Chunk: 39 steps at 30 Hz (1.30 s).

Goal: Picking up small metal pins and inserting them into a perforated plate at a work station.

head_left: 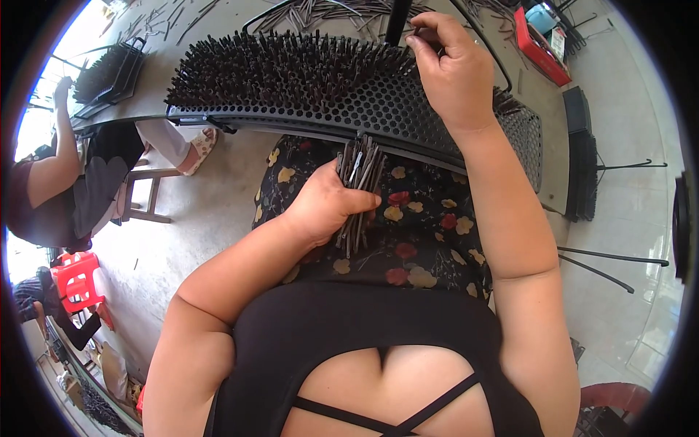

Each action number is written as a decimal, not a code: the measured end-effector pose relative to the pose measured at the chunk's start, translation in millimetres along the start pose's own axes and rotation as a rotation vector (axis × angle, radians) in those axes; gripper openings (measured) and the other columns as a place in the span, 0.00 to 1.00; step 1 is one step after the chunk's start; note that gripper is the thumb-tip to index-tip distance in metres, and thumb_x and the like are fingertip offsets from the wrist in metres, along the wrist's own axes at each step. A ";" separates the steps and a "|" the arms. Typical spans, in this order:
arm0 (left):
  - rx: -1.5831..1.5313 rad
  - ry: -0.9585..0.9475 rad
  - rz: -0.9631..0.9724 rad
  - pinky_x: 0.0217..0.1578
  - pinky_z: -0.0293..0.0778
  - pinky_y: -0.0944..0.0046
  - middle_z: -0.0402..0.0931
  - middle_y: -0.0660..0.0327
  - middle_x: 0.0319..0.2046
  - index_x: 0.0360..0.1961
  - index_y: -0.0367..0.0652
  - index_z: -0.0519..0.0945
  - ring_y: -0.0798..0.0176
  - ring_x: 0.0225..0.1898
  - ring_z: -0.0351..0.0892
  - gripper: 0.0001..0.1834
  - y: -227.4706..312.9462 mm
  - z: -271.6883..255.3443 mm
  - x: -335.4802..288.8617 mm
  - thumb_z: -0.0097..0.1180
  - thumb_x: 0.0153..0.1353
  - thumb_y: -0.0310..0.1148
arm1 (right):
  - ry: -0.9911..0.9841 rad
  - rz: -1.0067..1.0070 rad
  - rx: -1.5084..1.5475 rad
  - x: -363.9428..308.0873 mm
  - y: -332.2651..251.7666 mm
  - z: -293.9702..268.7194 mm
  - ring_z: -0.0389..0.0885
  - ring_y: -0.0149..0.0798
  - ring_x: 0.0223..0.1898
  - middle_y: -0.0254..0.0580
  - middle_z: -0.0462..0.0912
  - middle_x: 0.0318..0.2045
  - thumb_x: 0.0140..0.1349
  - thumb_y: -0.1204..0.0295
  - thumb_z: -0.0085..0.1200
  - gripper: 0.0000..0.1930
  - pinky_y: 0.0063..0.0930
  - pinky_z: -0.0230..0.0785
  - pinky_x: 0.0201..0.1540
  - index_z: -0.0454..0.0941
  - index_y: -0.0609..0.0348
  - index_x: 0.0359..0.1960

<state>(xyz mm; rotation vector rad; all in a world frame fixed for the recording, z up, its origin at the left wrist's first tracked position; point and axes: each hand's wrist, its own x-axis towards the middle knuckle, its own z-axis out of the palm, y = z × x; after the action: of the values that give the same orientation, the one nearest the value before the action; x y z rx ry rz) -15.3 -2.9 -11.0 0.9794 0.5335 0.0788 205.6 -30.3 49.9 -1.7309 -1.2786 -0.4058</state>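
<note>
In front of my lap lies a long black metal board full of round holes. Thin dark sticks stand upright in its left and middle holes, packed close. My left hand is wrapped round a bundle of similar sticks at the board's near edge, over my lap. Above the right part of the board is my right hand, its thumb and forefinger pinched together. A small dark bit shows between those fingertips, too little to name.
Loose sticks are scattered on the table beyond the board. A black post rises behind it. At the left a person sits by another filled board. A red box lies far right; a red stool stands lower left.
</note>
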 end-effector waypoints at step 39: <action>0.462 -0.130 0.118 0.49 0.74 0.61 0.81 0.59 0.39 0.45 0.35 0.78 0.62 0.45 0.79 0.25 -12.9 4.1 -18.4 0.73 0.47 0.31 | -0.226 0.158 0.673 -109.9 -70.9 -12.5 0.81 0.40 0.38 0.46 0.81 0.36 0.52 0.84 0.63 0.09 0.29 0.75 0.43 0.77 0.61 0.32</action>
<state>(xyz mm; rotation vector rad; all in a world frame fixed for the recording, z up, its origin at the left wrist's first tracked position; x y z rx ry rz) -31.6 -18.9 -12.4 1.4568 0.3793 -0.0047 101.6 -101.1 12.3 -1.3004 -1.2345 0.2998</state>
